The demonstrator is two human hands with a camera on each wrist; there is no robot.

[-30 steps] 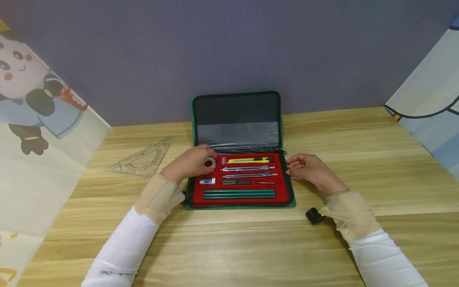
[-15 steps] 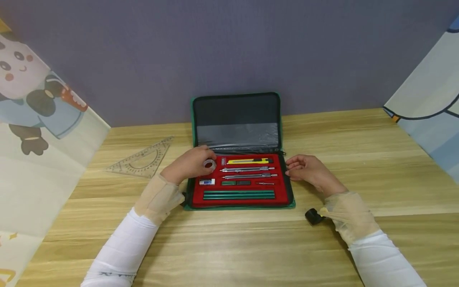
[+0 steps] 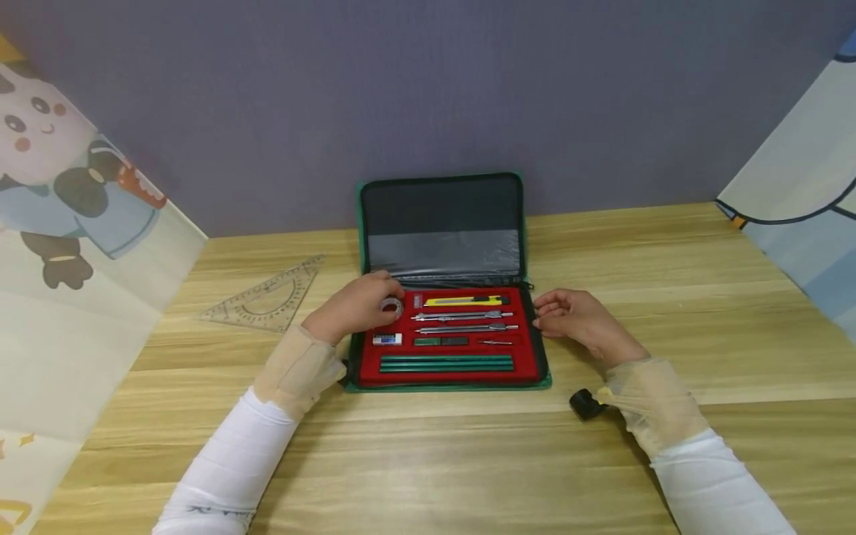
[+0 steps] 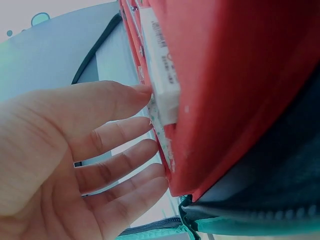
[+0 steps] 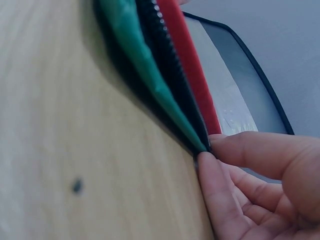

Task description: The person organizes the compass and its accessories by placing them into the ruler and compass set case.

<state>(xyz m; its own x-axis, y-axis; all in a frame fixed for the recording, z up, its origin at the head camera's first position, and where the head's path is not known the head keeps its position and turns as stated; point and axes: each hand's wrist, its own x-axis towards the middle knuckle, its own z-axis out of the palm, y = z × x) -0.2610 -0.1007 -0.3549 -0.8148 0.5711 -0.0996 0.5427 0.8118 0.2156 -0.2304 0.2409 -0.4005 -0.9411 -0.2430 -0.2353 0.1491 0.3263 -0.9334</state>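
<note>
A green zip case (image 3: 448,387) with a red insert lies unfolded on the table. My left hand (image 3: 351,305) reaches over its left end, thumb and fingers around a small clear ring with printed marks (image 3: 400,307) in the insert. In the left wrist view the fingertips sit at the ring's speckled edge (image 4: 162,127), beside the white eraser (image 4: 160,65). My right hand (image 3: 575,319) pinches the case's right side; the right wrist view shows thumb and forefinger on the green edge (image 5: 150,85) by the zip. The insert also holds a yellow cutter (image 3: 461,301), two compasses (image 3: 461,316) and green pencils (image 3: 446,363).
Left of the case lies a clear set square (image 3: 264,297). Behind the insert the dark lid (image 3: 441,204) leans up near the grey back wall (image 3: 441,89). A small black and yellow object (image 3: 585,404) is beside my right wrist.
Both hands stay almost where they were. The ring's centre, dark a second ago, now looks lighter red; the case and its contents have not visibly moved.
</note>
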